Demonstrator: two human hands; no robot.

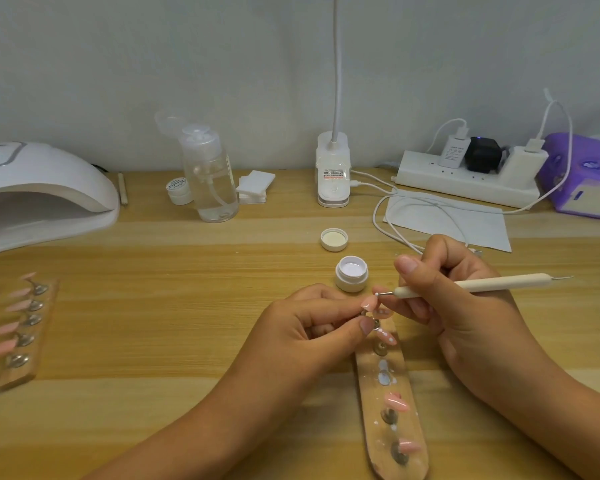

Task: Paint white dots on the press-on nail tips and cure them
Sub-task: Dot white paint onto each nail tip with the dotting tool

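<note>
Partway through the dots, curing not started

Our left hand (312, 320) pinches a pink nail tip (368, 302) over the wooden holder strip (392, 393); right hand (447, 289) grips the dotting tool (465, 285). Left strip (25, 327) looks undotted, lamp (39, 188) empty.

**Single head-worn view, forward and down**

Looks from above the near edge of a wooden table (187, 341), close over both hands, facing the back wall (222, 64). Wide-angle, edges bowed. No second view to overlap.
</note>
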